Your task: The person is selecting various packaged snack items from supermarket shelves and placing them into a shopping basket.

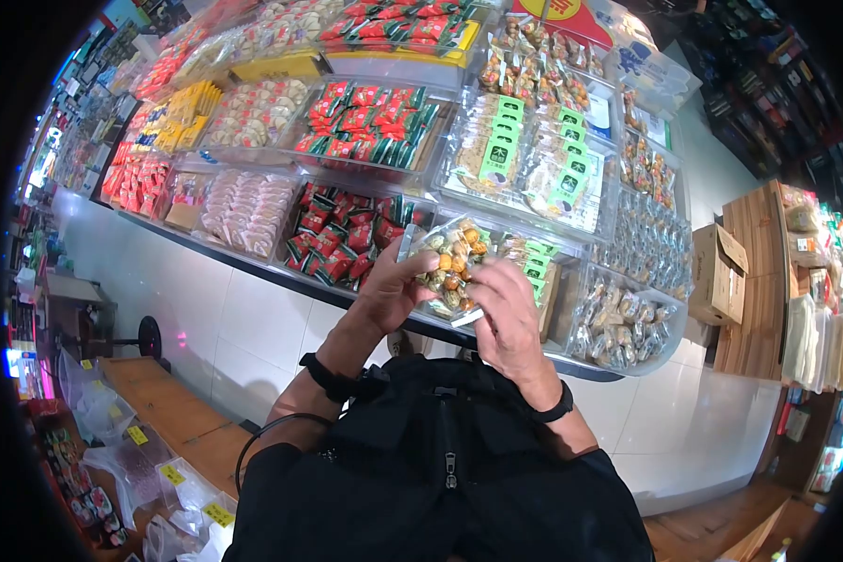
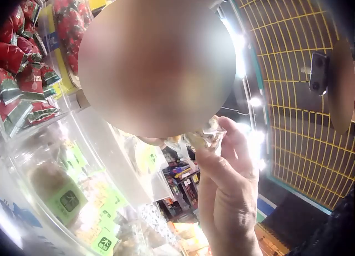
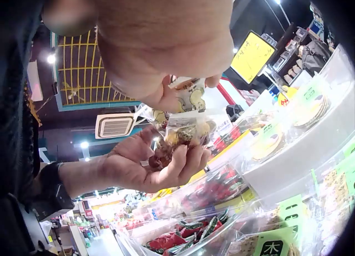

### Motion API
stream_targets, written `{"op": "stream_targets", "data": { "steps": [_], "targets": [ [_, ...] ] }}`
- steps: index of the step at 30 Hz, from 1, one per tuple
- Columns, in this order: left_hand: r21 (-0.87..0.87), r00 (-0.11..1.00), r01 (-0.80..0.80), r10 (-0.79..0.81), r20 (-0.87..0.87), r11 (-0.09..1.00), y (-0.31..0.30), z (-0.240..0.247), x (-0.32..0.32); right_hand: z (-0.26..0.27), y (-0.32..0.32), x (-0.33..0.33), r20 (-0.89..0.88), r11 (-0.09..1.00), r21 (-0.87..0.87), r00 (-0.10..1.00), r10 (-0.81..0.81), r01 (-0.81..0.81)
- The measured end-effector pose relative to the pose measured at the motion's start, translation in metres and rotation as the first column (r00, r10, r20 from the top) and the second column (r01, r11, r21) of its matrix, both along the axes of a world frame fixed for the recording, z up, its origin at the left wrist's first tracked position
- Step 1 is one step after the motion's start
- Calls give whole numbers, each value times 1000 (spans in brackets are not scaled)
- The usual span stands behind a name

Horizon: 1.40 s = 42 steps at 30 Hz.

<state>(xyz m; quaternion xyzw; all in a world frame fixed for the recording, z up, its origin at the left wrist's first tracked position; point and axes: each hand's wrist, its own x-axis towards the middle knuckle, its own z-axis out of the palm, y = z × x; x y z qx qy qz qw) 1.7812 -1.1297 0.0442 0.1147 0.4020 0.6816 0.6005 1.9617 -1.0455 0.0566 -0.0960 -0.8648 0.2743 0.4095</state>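
In the head view, my left hand [image 1: 391, 288] grips clear packets of round brown and yellowish snack balls [image 1: 452, 265], held up in front of my body over the display's near edge. My right hand [image 1: 510, 311] is at the right side of these packets, fingers bent over them. The right wrist view shows the left hand [image 3: 141, 162] from below, its fingers curled round a clear packet [image 3: 182, 135]. Above it, the right hand [image 3: 166, 48] pinches a packet [image 3: 190, 98] between thumb and fingers. A blurred patch covers much of the left wrist view, where the right hand [image 2: 230, 181] pinches clear wrapping [image 2: 209, 137].
Clear bins hold red packets [image 1: 332, 234], pale round biscuits [image 1: 245, 211] and green-labelled packs [image 1: 496, 140]. Small wrapped snacks [image 1: 621, 323] fill the front right bin. A cardboard box [image 1: 719, 276] stands at right by a wooden stand. Tiled floor [image 1: 225, 309] shows at the near side.
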Motion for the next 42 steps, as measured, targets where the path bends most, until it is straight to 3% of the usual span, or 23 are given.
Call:
{"op": "stream_targets", "data": {
  "steps": [4,7,13,16,19,25,27,28,30,32,33,36,38,40,42],
  "targets": [
    [-14,996,-64,63,-62,998,0,4,1,-5,3,1,101,993,-46,989,-106,111],
    [-47,992,-72,67,-109,996,-1,3,0,-6,5,2,112,993,-72,990,-82,91],
    [-87,988,-68,55,-143,994,-1,4,2,-11,6,1,73,988,-106,992,-105,113],
    [-82,989,-64,52,-138,995,-1,4,3,-12,7,4,39,964,-249,995,-89,96],
    [-74,991,-67,58,-117,995,0,-1,2,-12,7,4,42,953,-282,993,-106,114],
    [-19,992,-39,37,-120,999,-4,17,7,-6,2,6,87,972,-184,987,-133,147],
    [-150,982,-15,-13,-188,989,-8,6,0,-2,-1,5,105,971,-180,985,-140,158],
    [-10,994,31,-31,-108,999,-2,-13,-1,-1,-1,5,126,970,-172,981,-148,169],
    [-5,999,12,-12,-53,1000,-3,-9,0,-7,1,4,55,955,-260,990,-131,141],
    [-26,994,73,-75,-85,997,-7,-7,-2,-15,0,-1,-37,884,-461,994,-105,76],
    [-13,996,53,-54,-71,999,-10,-3,-1,-17,3,-3,-40,881,-469,995,-93,63],
    [-17,971,59,-62,-233,998,-22,12,-12,-12,4,-5,-40,745,-664,991,-129,71],
    [98,981,102,-83,-177,990,-25,13,-16,-4,5,-8,-142,459,-887,977,-160,-54],
    [143,977,51,-20,-212,988,-24,4,-23,-1,16,-13,-279,317,-927,934,-224,-201],
    [105,963,21,8,-269,994,-29,4,-32,-2,23,-12,-399,295,-897,891,-217,-329]
  ]
}}
